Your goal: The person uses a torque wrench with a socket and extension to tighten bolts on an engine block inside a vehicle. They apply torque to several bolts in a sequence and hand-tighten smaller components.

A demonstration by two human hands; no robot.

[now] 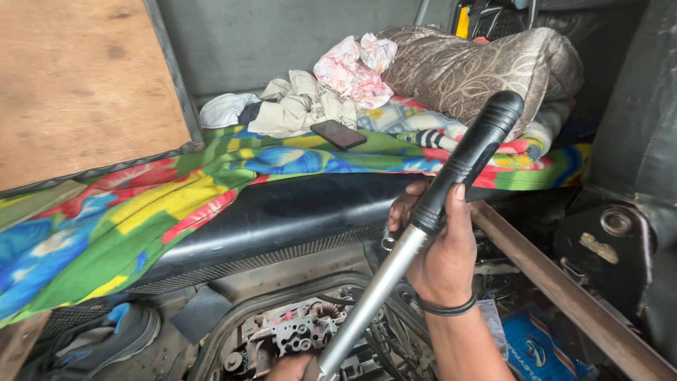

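The right hand (441,257) is wrapped around the black grip of a long torque wrench (430,219), its fingers (403,212) pressed together and curled about the lower end of the grip where it meets the bright steel shaft. The wrench runs on a slant from the upper right, its rounded butt in front of the patterned pillow (479,67), down to the lower middle of the view, where its head meets the engine (300,331) exposed in the floor opening. The left hand (289,368) sits at that lower end, against the wrench head; only a sliver of it shows at the bottom edge, so I cannot tell whether its fingers are spread or closed.

To do this well, I judge the pull should come square to the shaft, steady and without jerks, with the left hand keeping the head seated straight so that it does not tilt off.

The right wrist, with a dark band (446,308) on it, is bent slightly back, the forearm rising from the bottom edge, the thumb lying along the grip.

Beyond the hands a black padded bunk edge (296,212) carries a bright flowered sheet (141,212); a dark phone (338,134) lies on it, near crumpled clothes (303,106).
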